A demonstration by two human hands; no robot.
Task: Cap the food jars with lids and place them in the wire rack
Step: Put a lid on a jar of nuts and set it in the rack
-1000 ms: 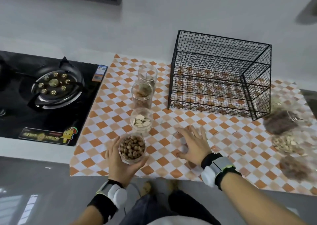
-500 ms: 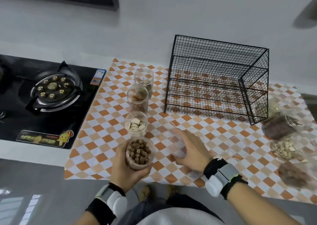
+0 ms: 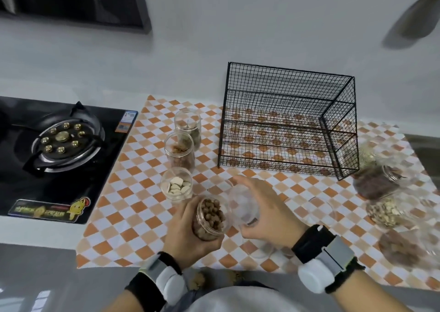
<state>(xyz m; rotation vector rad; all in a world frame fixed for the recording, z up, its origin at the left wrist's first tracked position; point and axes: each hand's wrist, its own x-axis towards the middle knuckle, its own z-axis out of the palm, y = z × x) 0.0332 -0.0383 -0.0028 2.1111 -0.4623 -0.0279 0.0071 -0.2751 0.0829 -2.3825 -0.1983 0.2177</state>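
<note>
The left hand [image 3: 188, 230] has its grip wrapped round the open jar of brown nuts [image 3: 209, 219], lifted and tilted toward the right hand [image 3: 264, 209], whose fingers pinch a clear lid [image 3: 242, 207] just beside the jar's mouth, probably so the lid can go straight on. Compared with a second ago, the jar has come up off the checked cloth [image 3: 133, 207] and the right hand has raised the lid from the bench. The wire rack [image 3: 288, 121] stands empty well behind, and three more open jars [image 3: 176, 185] wait in a row.
</note>
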